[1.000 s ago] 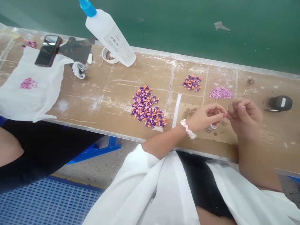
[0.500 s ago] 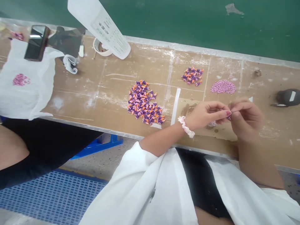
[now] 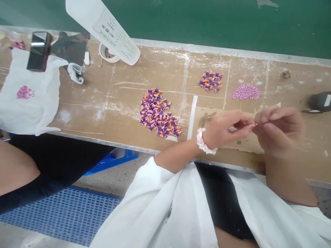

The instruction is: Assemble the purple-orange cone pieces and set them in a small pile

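My left hand (image 3: 229,128), with a pale pink scrunchie (image 3: 205,140) at its wrist, is closed in a pinch of thumb and forefinger. My right hand (image 3: 280,129), slightly blurred, is pinched too and meets the left at the fingertips. A tiny pale bit shows between them, too small to name. Beneath the hands lies a brown board (image 3: 204,119) with dark stains. Beyond them is a heap of tiny pink pieces (image 3: 245,92). To its left lies a small group of purple, orange and pink figures (image 3: 210,81), and farther left a larger heap of them (image 3: 158,113).
A white bottle (image 3: 113,32) lies over a tape roll (image 3: 108,53) at the back. On the left, a phone (image 3: 38,51) and pink bits rest on a white cloth (image 3: 46,103). A dark object (image 3: 319,102) stands at right. Another person's leg (image 3: 64,162) is at lower left.
My right hand has shifted to the right and its fingers have spread a little from my left hand's. A purple bit seen earlier at the fingertips is no longer plain. The view has shifted slightly.
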{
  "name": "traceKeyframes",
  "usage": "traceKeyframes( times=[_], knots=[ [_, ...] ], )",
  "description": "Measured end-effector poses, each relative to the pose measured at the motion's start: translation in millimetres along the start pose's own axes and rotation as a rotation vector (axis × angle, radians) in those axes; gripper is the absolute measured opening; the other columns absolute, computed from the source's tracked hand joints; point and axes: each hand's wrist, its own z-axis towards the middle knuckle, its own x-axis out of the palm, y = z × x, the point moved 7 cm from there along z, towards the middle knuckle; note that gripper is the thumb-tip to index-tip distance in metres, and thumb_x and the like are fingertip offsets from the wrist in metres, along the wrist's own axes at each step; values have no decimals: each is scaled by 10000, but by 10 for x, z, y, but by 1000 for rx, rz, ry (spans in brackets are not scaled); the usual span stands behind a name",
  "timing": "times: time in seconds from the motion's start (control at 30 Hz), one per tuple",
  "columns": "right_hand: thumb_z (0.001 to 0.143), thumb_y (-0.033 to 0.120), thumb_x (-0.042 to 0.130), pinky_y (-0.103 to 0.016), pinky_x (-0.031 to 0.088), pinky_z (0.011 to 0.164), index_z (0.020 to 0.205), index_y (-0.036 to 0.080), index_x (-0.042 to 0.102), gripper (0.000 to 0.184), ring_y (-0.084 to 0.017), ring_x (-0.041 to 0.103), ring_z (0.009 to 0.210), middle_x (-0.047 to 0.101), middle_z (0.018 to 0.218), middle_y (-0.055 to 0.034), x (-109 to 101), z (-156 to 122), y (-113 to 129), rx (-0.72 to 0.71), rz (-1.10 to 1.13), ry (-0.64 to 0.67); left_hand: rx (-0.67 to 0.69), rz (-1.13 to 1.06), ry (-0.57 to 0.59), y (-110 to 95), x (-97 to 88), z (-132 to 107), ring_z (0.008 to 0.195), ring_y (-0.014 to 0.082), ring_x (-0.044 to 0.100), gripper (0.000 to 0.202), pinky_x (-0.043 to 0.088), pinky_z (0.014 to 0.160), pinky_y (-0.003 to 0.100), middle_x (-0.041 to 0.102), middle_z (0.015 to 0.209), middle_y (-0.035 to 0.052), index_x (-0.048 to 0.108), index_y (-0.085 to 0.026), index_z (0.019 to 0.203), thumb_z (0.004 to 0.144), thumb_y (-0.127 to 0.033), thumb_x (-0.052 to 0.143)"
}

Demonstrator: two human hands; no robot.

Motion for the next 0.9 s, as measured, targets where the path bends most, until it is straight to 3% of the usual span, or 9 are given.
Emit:
traceKeyframes(
  times=[0.33,0.57,0.9],
  knots=[
    [699,-20,675,-202,529,553,900,215,616,315,-95,600,707,638,776,3,54,-21,24,3,-49,60,124,126,5,-60,15,-14,632,14,553,72,438,622,131,625,702,-48,578,-161,817,878,-198,572],
    [688,4,701,-219,519,543,895,226,607,318,-105,608,684,641,765,3,67,-35,74,-31,-220,65,365,411,-16,-167,28,-31,686,43,564,84,453,690,160,635,738,-20,577,-160,807,887,-158,548],
    [710,20,685,-239,515,577,955,251,595,348,-118,623,739,646,807,-1,18,-83,52,-1,-404,105,470,650,163,-141,87,-47,685,101,523,94,410,675,243,647,772,20,597,-139,852,901,-183,530]
  ],
)
